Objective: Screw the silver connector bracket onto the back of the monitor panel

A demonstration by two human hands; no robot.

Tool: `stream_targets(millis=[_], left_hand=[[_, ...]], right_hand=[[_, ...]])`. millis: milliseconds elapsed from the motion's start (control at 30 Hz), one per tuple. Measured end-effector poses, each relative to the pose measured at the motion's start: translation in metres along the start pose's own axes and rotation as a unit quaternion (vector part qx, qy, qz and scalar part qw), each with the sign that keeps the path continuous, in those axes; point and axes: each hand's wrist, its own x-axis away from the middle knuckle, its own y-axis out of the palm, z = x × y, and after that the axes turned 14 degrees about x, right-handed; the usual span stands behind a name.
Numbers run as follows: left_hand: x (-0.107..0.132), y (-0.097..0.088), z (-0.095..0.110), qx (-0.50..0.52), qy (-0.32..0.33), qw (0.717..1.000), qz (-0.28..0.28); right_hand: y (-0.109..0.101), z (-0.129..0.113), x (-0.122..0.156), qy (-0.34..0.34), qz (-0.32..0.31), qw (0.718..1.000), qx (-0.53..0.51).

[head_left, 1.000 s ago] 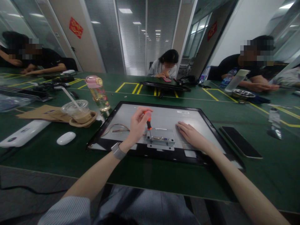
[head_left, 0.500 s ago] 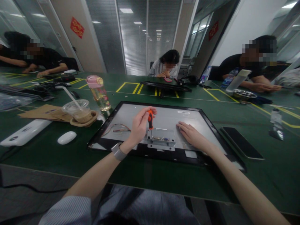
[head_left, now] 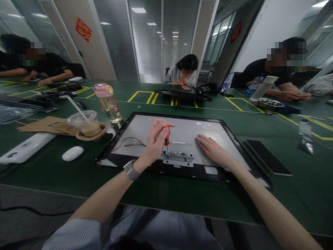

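Note:
Closed round an orange and black screwdriver [head_left: 168, 137] is my left hand [head_left: 156, 140], with a grey band on its wrist. The screwdriver stands nearly upright, its tip at the left end of a metal bracket [head_left: 179, 159] with connector ports. That bracket sits on the grey back of a flat display panel [head_left: 177, 126] with a black frame, lying on the green table. My right hand [head_left: 211, 147] rests flat on the panel, right of the bracket, fingers stretched out and holding nothing. Thin wires [head_left: 131, 140] lie on the panel, left of my left hand.
A phone [head_left: 267, 157] lies right of the panel. Left are a white mouse [head_left: 73, 153], an iced drink cup [head_left: 85, 125], a pink-lidded bottle [head_left: 108, 104] and a white device [head_left: 28, 147]. Another dark panel [head_left: 184, 94] lies farther back. Several people sit around the table.
My left hand's fingers have shifted over the screwdriver's handle, covering more of its top. The screwdriver stays on the bracket's left end. My right hand has not visibly moved on the panel.

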Motion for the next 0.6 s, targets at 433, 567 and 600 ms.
stream_targets(millis=[433, 567, 600], left_hand=[[0.0008, -0.0015, 0.0029, -0.068, 0.039, 0.997, 0.015], [-0.0005, -0.0007, 0.0077, -0.032, 0.014, 0.999, -0.003], [-0.0003, -0.0005, 0.0081, -0.019, 0.005, 1.000, -0.004]], right_hand=[[-0.0005, 0.0003, 0.0007, 0.003, -0.007, 1.000, 0.000], [0.0005, 0.0013, 0.0008, 0.000, -0.003, 1.000, -0.004], [0.0007, 0.0015, 0.0007, -0.001, -0.001, 1.000, -0.004]])
